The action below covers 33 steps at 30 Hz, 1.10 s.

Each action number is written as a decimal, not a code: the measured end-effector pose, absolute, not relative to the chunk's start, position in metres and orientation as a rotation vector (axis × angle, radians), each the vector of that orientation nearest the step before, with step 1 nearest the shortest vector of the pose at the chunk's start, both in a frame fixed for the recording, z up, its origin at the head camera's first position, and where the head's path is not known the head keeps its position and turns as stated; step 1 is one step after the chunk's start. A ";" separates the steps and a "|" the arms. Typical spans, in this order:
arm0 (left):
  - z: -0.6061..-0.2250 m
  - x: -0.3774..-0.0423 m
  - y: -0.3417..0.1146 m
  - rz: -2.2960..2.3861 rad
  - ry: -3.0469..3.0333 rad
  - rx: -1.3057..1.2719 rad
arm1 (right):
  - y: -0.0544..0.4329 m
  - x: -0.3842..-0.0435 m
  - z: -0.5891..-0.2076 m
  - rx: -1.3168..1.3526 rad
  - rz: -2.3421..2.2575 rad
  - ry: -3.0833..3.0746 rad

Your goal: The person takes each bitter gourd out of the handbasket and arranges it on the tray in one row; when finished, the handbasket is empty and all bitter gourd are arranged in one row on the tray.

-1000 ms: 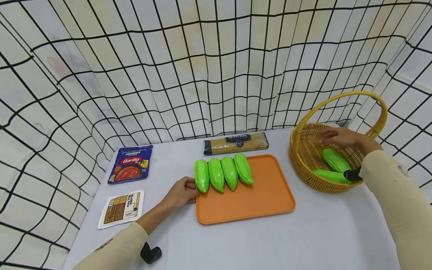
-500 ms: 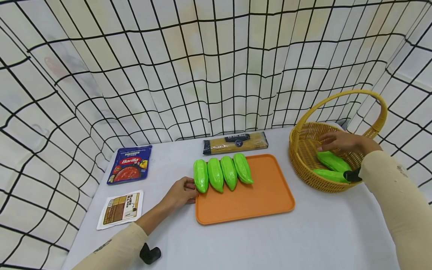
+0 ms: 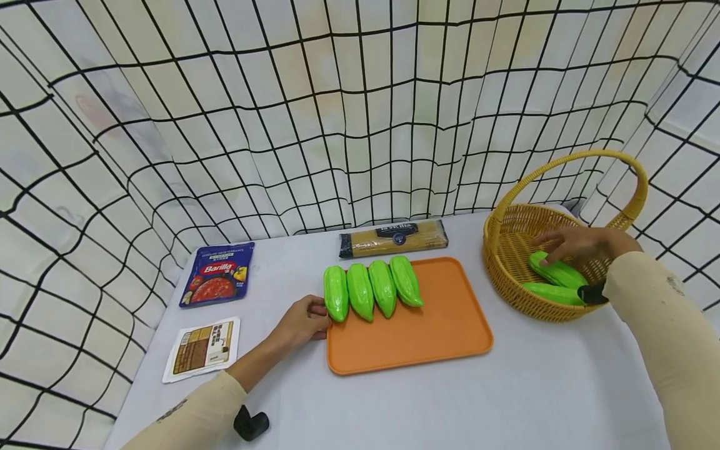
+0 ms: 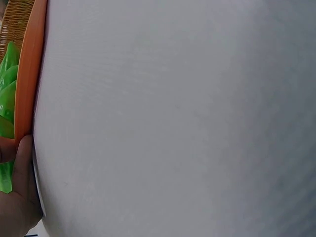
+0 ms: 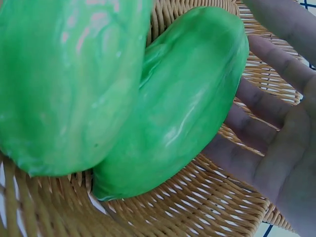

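Note:
My left hand (image 3: 304, 322) pinches the left edge of an orange tray (image 3: 405, 344); in the left wrist view the thumb and a finger (image 4: 22, 163) meet at its rim. Several shiny green ridged gourds (image 3: 360, 290) lie side by side along the tray's back left. At the right, my right hand (image 3: 582, 244) is inside a wicker basket (image 3: 492, 269), over a green gourd (image 3: 557, 272). In the right wrist view its fingers are spread, fingertips at that gourd's far side (image 5: 182, 108). A second gourd (image 3: 554, 294) lies beside it in the basket.
Behind the tray lies a pack of spaghetti (image 3: 394, 239). A blue Barilla pouch (image 3: 218, 275) and a white-edged packet (image 3: 204, 350) lie at the left. The basket's tall handle (image 3: 562, 162) arches over it. Black netting (image 3: 349, 131) over white cloth encloses the table's back and sides.
My right hand has lowered within the basket toward the upper gourd, which has shifted slightly to the left. The left hand, the tray and its gourds have stayed put.

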<state>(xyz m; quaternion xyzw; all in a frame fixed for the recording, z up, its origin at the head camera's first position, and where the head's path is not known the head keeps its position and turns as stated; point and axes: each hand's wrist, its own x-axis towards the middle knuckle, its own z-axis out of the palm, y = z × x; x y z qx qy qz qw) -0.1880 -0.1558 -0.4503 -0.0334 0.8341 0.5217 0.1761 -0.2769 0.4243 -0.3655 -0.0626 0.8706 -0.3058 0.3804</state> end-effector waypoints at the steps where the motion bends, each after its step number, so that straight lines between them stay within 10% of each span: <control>1: -0.450 -0.188 -0.156 1.478 2.363 -0.096 | 0.425 -0.277 -0.366 -0.157 -0.770 2.210; 33: -0.448 -0.184 -0.156 1.495 2.358 -0.081 | 0.425 -0.271 -0.357 -0.159 -0.749 2.212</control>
